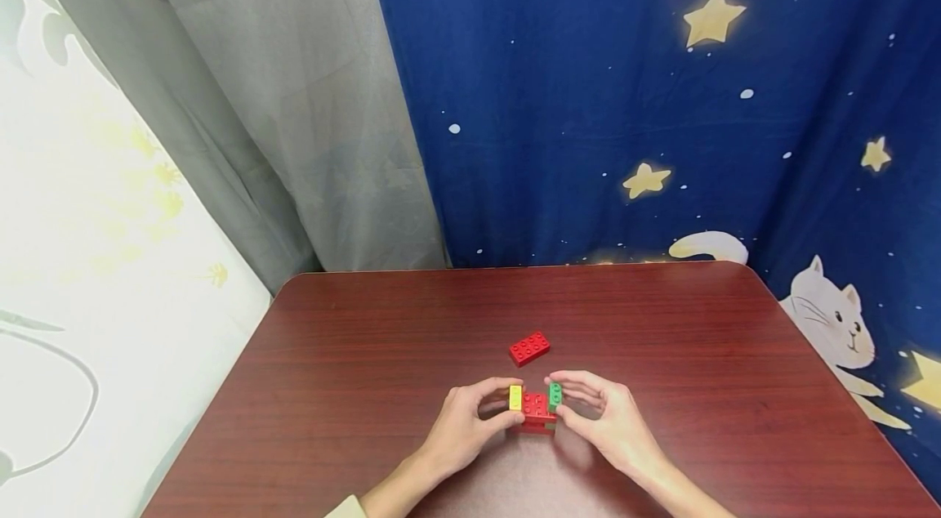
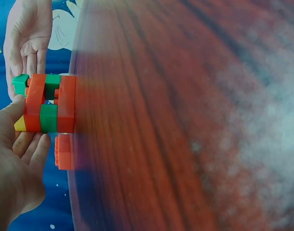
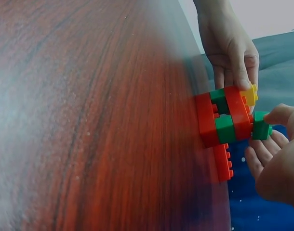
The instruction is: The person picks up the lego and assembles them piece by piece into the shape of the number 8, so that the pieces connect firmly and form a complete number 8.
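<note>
A stack of toy building bricks stands on the table: a lower red brick (image 3: 207, 122), two green bricks (image 3: 225, 129) with a gap between them, and an upper red brick (image 1: 535, 404). On the upper brick's left end sits a yellow brick (image 1: 515, 398); my left hand (image 1: 465, 426) pinches it between thumb and fingers. My right hand (image 1: 610, 424) pinches another green brick (image 3: 261, 126) over the stack's right end. That brick looks slightly tilted in the left wrist view, with studs showing beside it; whether it touches the upper red brick, I cannot tell.
Behind the stack, a loose red brick (image 1: 529, 349) lies studs up on the brown table (image 1: 367, 338). A grey curtain (image 1: 294, 134) and a blue star-patterned curtain (image 1: 573, 93) hang beyond the table's far edge.
</note>
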Action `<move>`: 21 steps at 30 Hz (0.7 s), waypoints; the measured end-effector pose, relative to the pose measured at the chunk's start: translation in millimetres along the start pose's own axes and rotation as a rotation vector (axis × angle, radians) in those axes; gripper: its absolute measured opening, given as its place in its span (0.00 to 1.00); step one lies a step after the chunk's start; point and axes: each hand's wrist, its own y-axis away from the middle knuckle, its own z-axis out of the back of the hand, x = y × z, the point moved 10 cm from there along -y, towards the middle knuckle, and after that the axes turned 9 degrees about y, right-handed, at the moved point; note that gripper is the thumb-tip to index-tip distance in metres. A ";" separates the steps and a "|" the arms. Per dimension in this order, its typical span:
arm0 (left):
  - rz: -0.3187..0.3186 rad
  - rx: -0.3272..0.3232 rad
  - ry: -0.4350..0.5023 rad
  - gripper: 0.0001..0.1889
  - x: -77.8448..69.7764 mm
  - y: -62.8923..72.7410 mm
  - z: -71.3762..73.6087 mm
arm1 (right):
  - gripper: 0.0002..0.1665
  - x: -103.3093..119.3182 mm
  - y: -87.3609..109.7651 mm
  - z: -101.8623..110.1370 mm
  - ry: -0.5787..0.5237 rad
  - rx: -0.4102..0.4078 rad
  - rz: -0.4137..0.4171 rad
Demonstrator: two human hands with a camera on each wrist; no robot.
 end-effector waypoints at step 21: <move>-0.004 -0.007 0.021 0.22 -1.9 0.0 -0.7 | 0.22 -6.0 1.2 -9.5 -0.042 0.094 -0.020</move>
